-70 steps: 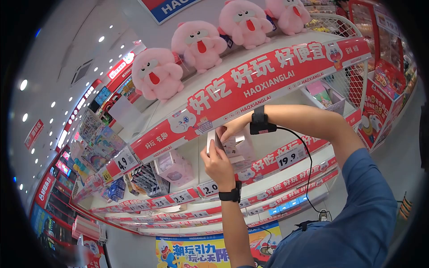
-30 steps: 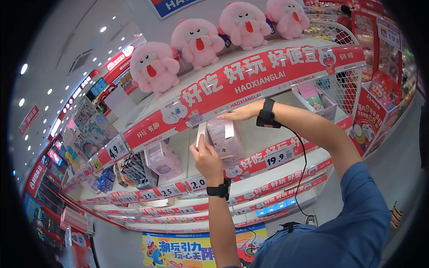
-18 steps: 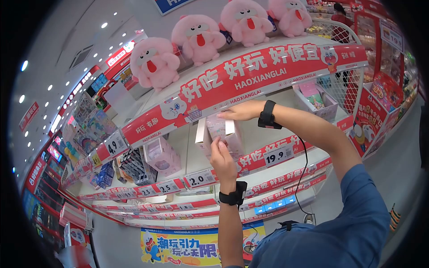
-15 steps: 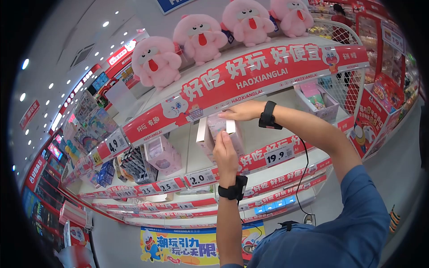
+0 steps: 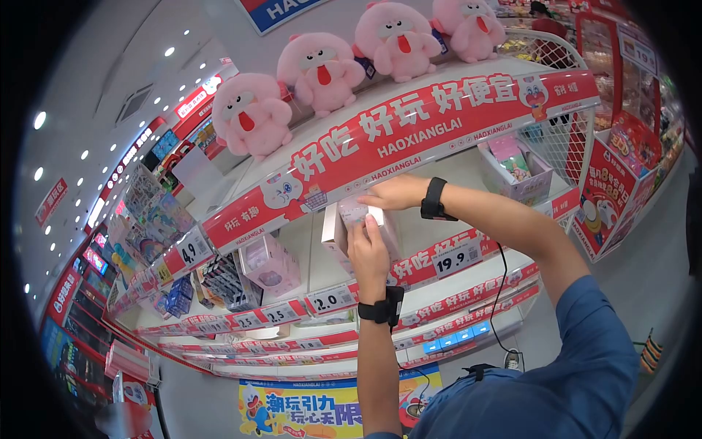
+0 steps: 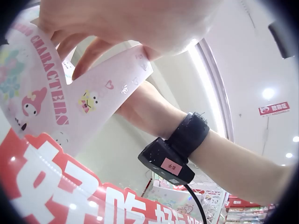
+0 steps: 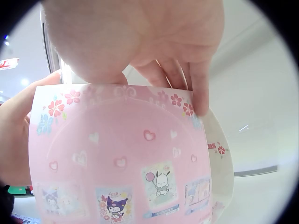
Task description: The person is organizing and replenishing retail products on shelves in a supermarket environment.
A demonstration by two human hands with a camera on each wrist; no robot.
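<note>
A pink cardboard display box printed with cartoon characters stands on the shelf just under the red sign strip. My left hand comes from the front, pinching the box's upper edge. From the right, my right hand reaches across the back of the box. In the right wrist view, that hand's thumb and fingers pinch the top edge of a pink panel with hearts and flowers. The left wrist view has my left fingers behind a printed side panel. The box's inside is mostly hidden by my hands.
Another open box stands right on the same shelf, and a pink box stands left. Red sign strip overhangs the hands. Pink plush toys line the top shelf. A black cable hangs from the right wrist.
My left hand has moved from the box's left panel to its right front part. The right hand has drawn out from beside that panel and now lies over the back edge.
</note>
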